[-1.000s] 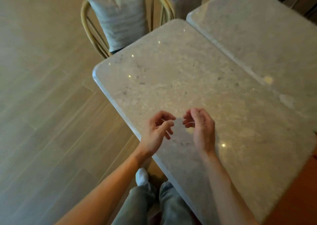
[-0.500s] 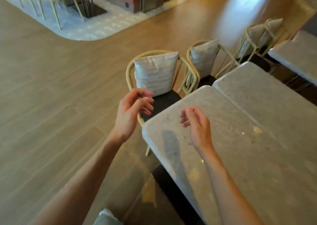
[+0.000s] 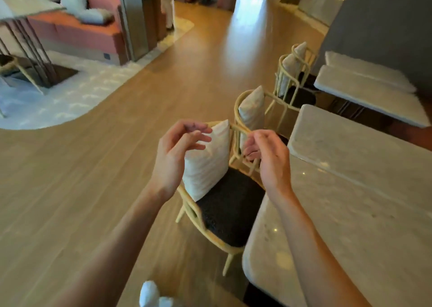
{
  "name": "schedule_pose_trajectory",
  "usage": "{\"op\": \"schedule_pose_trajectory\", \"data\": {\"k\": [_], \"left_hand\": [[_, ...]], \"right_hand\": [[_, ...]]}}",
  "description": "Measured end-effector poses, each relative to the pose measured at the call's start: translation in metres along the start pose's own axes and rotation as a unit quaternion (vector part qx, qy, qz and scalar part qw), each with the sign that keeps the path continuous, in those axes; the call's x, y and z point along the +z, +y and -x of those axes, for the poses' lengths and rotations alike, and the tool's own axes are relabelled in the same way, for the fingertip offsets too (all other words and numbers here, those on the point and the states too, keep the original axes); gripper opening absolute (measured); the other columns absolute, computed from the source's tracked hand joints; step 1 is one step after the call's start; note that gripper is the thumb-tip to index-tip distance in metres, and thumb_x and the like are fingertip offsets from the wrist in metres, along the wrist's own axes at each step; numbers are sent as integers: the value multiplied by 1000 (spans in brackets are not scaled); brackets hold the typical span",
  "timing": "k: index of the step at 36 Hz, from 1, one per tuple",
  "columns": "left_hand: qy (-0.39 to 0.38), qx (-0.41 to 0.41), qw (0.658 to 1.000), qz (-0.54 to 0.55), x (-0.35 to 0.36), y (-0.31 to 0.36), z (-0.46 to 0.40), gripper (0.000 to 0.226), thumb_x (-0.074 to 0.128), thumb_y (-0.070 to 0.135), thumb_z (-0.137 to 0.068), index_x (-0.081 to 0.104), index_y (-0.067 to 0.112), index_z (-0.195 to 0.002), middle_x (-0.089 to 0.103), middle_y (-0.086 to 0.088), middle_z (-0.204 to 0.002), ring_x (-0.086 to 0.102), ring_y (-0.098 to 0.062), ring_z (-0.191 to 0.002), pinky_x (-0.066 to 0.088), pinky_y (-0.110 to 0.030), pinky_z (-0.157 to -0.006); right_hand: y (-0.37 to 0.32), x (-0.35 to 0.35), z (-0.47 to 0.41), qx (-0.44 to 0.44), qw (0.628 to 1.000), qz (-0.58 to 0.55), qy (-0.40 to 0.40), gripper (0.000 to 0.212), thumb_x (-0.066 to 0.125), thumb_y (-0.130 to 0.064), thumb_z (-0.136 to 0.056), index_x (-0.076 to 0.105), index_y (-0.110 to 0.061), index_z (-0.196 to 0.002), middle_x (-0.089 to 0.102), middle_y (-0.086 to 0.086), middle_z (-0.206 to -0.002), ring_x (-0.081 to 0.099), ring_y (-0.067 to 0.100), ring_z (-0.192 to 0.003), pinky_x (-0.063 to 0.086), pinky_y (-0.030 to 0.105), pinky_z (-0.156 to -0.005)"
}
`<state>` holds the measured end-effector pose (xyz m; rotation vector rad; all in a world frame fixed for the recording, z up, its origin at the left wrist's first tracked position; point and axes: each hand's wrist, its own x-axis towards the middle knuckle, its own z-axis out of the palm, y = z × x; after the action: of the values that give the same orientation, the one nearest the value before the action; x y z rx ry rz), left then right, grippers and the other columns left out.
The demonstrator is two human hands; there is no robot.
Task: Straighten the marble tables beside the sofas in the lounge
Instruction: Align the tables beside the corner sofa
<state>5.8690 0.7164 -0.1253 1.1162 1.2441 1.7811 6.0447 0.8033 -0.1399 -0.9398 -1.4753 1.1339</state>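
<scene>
Marble tables (image 3: 364, 213) stood end to end along the right of the lounge, a second pair (image 3: 371, 91) beyond, with cane chairs (image 3: 224, 213) and cushions (image 3: 208, 159) tucked against their left edge and a pink sofa (image 3: 77, 30) far across the wooden floor. Neither hand touched a table. The risk, as it appeared, was a careless shove driving a slab into the nearest chair. The left hand (image 3: 180, 152) and right hand (image 3: 271, 157) hung raised before the chair, fingers loosely curled, holding nothing.
</scene>
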Motion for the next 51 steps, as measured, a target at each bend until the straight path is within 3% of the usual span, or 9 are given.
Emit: {"op": "schedule_pose_trajectory", "data": {"k": [5,11,17,23,29,32,37,42,51], "left_hand": [[-72,-10,997,-41,-77,-25,-91,29,56,31,-85,70,13,-103,73,-10,-107,69,-28,-101,55,-44,-87],[-109,-20,994,-22,-136,-25,-213,26,56,31,-85,72,17,-99,73,-10,-108,69,-30,-100,54,-49,-87],[-177,8,984,6,-138,-10,-359,20,54,22,-85,69,12,-95,73,-11,-103,69,-29,-96,55,-42,-84],[-281,53,956,64,-150,-20,-493,18,56,27,-80,73,26,-86,73,-10,-99,68,-30,-96,55,-40,-82],[-366,18,928,61,-173,-45,-603,22,53,19,-88,74,20,-94,73,-5,-103,68,-20,-100,53,-33,-80],[-374,9,923,84,-165,-46,-666,20,53,9,-91,73,10,-96,73,-9,-102,70,-21,-96,55,-38,-81],[-397,6,908,136,-130,-50,-752,24,49,1,-94,72,6,-94,71,-17,-96,69,-29,-88,58,-34,-76],[-425,-5,890,167,-87,-86,-829,21,49,1,-96,70,-3,-99,68,-21,-93,66,-29,-81,57,-36,-74],[-442,-35,886,132,14,-168,-1021,22,49,4,-98,71,1,-96,68,-23,-92,66,-29,-83,59,-29,-69]], "right_hand": [[25,63,-63,-11,998,16,67,21,54,-32,-98,69,-21,-90,71,6,-78,66,16,-72,54,24,-65],[24,121,-126,10,988,33,149,24,55,-35,-97,70,-18,-89,71,0,-79,66,13,-71,55,22,-66],[8,174,-211,16,973,61,222,24,54,-36,-93,72,-23,-84,71,7,-83,67,31,-80,58,44,-76],[-4,233,-297,-23,946,88,310,24,55,-45,-87,72,-27,-85,72,6,-84,68,23,-77,57,26,-68],[-4,297,-378,4,909,17,417,26,55,-23,-99,75,-21,-83,73,10,-83,69,24,-77,55,38,-76],[-11,321,-425,8,903,20,430,28,54,-21,-99,75,-22,-81,73,10,-82,69,25,-77,56,36,-75],[-19,327,-516,-13,890,48,453,26,51,-19,-100,71,-14,-85,71,10,-82,66,20,-73,54,33,-71],[4,300,-609,-51,876,79,473,24,52,-20,-100,72,-16,-88,72,3,-79,67,14,-71,55,21,-65],[83,234,-824,-30,875,21,483,23,53,-20,-100,72,-11,-90,71,5,-78,67,17,-71,54,25,-65]]}}
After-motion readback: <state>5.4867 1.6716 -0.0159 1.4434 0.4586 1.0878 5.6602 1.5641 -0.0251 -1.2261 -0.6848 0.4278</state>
